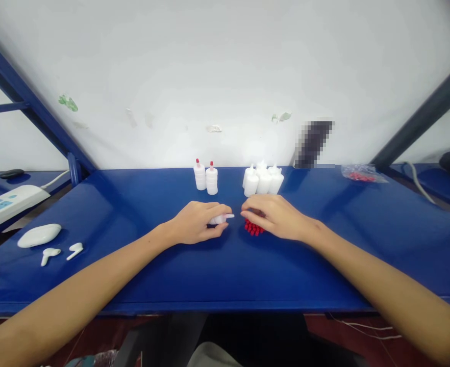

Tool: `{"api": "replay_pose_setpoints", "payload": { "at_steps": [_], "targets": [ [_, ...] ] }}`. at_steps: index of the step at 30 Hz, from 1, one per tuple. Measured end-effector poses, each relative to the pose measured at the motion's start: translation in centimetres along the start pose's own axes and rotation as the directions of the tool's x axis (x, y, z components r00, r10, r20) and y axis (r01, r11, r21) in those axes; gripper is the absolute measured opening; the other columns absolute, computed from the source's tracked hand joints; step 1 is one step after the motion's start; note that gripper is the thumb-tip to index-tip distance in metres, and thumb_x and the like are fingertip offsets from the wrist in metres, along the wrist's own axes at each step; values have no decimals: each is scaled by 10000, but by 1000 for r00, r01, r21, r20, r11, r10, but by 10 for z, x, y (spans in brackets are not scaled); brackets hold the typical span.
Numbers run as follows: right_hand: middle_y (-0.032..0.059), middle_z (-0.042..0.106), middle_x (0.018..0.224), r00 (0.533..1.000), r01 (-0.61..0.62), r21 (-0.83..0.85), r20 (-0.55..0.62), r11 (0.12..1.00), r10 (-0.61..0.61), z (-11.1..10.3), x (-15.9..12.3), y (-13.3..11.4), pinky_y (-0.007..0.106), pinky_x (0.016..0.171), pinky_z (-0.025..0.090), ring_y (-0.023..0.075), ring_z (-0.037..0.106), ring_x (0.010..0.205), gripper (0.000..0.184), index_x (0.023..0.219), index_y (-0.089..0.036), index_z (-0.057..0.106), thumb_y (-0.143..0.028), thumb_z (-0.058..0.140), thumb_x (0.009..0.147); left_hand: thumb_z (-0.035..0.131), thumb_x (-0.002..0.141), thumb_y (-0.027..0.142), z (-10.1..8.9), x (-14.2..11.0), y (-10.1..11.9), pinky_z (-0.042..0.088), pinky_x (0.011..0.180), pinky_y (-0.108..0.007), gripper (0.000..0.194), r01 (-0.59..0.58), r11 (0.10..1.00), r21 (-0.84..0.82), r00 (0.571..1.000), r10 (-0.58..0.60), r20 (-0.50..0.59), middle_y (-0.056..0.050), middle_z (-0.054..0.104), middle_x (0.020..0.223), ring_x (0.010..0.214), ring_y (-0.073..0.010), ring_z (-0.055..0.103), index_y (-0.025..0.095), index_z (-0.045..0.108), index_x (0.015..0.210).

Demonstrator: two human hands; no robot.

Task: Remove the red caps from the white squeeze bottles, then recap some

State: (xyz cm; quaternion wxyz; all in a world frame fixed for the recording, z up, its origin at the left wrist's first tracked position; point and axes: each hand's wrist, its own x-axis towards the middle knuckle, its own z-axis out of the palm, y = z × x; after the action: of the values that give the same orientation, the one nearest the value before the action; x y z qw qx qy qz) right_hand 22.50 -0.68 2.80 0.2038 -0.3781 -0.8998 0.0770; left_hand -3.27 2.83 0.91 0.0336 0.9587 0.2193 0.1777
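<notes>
My left hand (196, 221) is closed around a small white squeeze bottle (218, 219), which lies tilted sideways with its bare nozzle pointing right. My right hand (278, 216) hovers at a pile of small red caps (253, 229), its fingers curled and thumb and fingertips drawn together. Whatever may be between those fingertips is hidden. Behind my left hand stand two white bottles (211, 181) topped with red caps. Several uncapped white bottles (263, 182) are grouped upright behind my right hand.
On the left of the blue table (217, 280) lie two white earbuds (51, 254), their case (39, 235) and a power strip (10, 204). A clear bag (363, 174) with red pieces sits at the back right. A white wall (194, 76) rises behind.
</notes>
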Motion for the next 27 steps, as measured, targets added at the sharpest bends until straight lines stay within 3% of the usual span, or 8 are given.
{"api": "replay_pose_setpoints", "payload": {
  "at_steps": [4,10,14,18,27],
  "targets": [
    [26,551,776,998,43,-78,-33,996,-46,2,1,-12,285,643,330,142,466,656,369,782,-180,554,-319,328,1037,476,947,358,0,0,0,422,646,-233,246,11,999,-30,1000,-12,-14,-7,668,859,710,-138,619,203,562,1116],
    [40,621,845,984,175,-212,1,961,-179,4,0,-25,324,710,311,154,496,718,249,953,-184,667,-249,431,1000,522,898,363,1,-1,3,407,609,-239,194,23,999,-34,999,-24,-36,12,644,775,652,-135,595,206,566,1003],
    [61,652,852,962,272,-312,68,911,-264,11,-1,-34,364,763,294,189,489,791,264,872,-185,693,-250,463,982,490,927,362,4,0,1,406,612,-244,210,151,989,-1,979,-150,-141,-3,666,817,660,-143,603,203,561,1044],
    [63,641,879,970,243,-344,90,907,-226,15,-1,-36,374,764,283,191,455,794,214,772,-181,665,-233,517,918,516,920,371,7,2,-1,393,600,-252,226,264,965,-3,945,-259,-198,1,657,800,619,-142,574,195,565,1052],
    [71,629,901,994,105,-338,54,935,-93,18,3,-30,361,728,284,193,469,804,190,788,-168,647,-260,529,907,512,923,376,6,3,-1,392,604,-251,232,259,966,4,951,-254,-178,2,646,779,623,-146,577,195,563,1058]
  ]
}}
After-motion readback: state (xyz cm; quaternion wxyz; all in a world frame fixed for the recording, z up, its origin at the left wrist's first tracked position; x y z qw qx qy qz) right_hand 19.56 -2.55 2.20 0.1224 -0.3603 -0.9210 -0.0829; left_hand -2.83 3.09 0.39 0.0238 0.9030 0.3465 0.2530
